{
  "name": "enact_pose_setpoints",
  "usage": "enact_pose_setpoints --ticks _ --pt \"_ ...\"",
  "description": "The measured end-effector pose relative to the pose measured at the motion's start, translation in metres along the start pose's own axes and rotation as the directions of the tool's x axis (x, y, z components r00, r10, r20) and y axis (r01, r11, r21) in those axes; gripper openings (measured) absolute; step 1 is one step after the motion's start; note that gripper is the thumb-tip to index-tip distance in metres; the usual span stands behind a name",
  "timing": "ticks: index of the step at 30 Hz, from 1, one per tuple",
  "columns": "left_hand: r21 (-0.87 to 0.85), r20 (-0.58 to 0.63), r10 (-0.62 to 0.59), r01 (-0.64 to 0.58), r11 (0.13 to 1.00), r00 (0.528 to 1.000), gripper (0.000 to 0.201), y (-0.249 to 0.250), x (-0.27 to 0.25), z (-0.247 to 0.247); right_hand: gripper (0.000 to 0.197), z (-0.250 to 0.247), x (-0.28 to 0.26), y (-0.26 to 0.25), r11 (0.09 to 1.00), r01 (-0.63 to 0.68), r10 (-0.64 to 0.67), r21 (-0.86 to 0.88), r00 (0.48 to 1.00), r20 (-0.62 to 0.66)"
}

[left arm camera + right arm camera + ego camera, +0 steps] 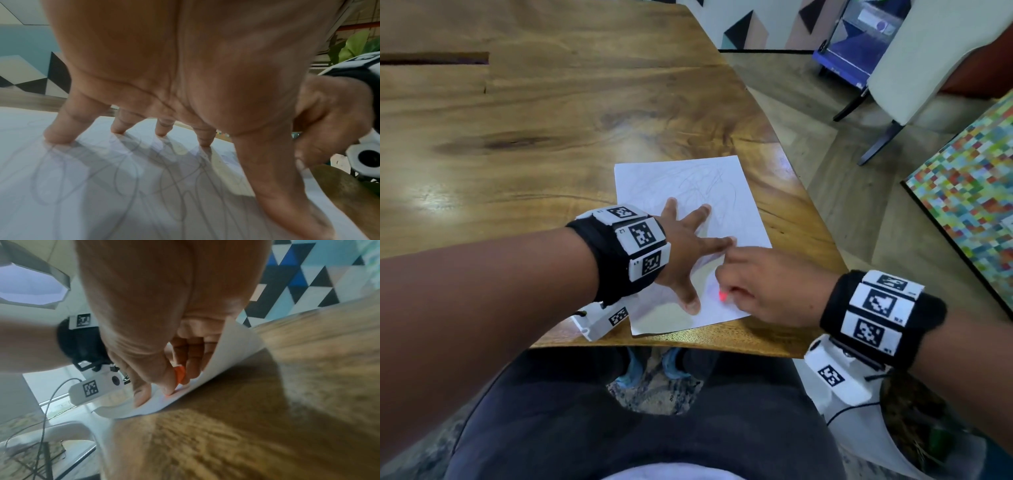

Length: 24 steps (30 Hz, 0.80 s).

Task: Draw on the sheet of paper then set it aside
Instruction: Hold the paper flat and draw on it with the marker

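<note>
A white sheet of paper [717,192] with faint grey scribbles lies at the near right corner of the wooden table [551,120]. My left hand [690,240] is spread flat on it, fingertips [57,136] pressing the paper [82,186] down. My right hand [763,287] pinches a short orange-red crayon [722,295] against the sheet's lower right part. In the right wrist view the crayon [180,373] shows between thumb and fingers, its tip on the paper [222,360]; most of the crayon is hidden by the fingers.
The table's near edge [688,346] runs just below the sheet, with my lap under it. A chair [914,68] stands on the floor to the right, beside a colourful mosaic panel [969,192]. A potted plant [914,421] sits under my right wrist.
</note>
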<state>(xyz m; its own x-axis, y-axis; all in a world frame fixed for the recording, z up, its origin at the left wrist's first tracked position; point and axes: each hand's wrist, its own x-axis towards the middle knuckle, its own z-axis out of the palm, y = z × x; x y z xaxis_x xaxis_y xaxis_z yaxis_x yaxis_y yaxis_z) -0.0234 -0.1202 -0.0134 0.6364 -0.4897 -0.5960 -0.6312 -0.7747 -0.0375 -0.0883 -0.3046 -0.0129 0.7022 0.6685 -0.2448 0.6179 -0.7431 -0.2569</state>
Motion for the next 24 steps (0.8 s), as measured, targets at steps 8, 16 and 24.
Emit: enact_pose_setpoints --ticks 8,16,24 --pt "-0.018 0.000 0.002 -0.002 1.000 1.000 0.125 0.000 -0.002 -0.001 0.006 -0.015 0.014 0.049 0.950 -0.313 0.313 0.020 0.940 -0.134" --pt "-0.016 0.006 -0.009 0.010 1.000 1.000 0.126 0.002 -0.002 -0.001 0.009 -0.006 -0.001 0.016 0.996 -0.078 0.078 0.052 0.997 0.001" --pt "-0.072 -0.001 0.005 -0.005 0.997 1.000 0.127 0.005 -0.005 -0.005 0.005 -0.014 0.006 0.043 0.967 -0.249 0.252 0.045 0.962 -0.104"
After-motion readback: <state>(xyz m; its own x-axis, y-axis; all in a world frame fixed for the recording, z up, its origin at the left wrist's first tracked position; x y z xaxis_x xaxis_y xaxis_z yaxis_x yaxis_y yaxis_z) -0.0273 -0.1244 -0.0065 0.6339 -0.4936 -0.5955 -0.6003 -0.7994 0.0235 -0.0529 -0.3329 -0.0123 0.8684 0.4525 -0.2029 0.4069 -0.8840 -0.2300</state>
